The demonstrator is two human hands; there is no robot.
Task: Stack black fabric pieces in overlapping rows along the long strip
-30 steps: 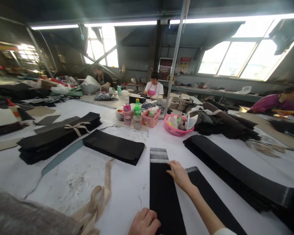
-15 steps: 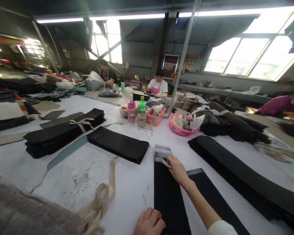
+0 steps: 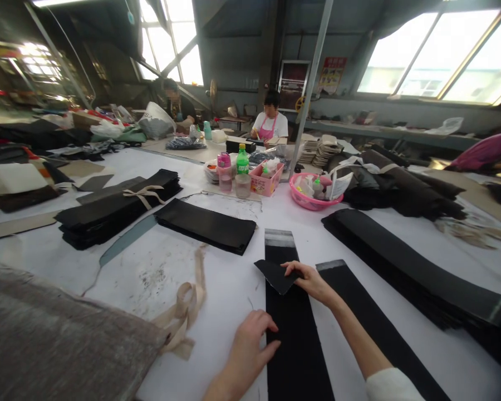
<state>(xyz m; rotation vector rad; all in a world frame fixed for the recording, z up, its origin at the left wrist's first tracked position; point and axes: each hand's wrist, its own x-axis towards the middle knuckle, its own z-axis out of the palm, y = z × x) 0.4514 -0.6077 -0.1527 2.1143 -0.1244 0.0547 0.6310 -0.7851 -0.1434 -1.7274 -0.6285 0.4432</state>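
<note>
My right hand (image 3: 313, 283) pinches the raised end of a black strip of sheet material (image 3: 294, 345). That end, a small black flap (image 3: 274, 277), is lifted off the strips beneath. Beyond it shows a strip end with a grey band (image 3: 279, 238). Near the strip's left edge is my left hand (image 3: 250, 340), thumb and fingers apart, holding nothing; whether its fingertips touch the strip I cannot tell. To the right of my right hand lies another long black strip (image 3: 371, 312), with a grey band across its far end.
Long stacked black strips (image 3: 404, 262) lie at the right. Further left are a short black stack (image 3: 206, 225), a tied bundle (image 3: 117, 209) and a beige fabric band (image 3: 187, 312). A pink basin (image 3: 313, 201) and a green bottle (image 3: 242, 160) stand beyond. A person (image 3: 270, 122) sits across the table.
My right hand has pulled the strip's end back toward me, uncovering more black beneath the grey band. My left hand has moved forward, its fingers now spread. The view has tilted down slightly.
</note>
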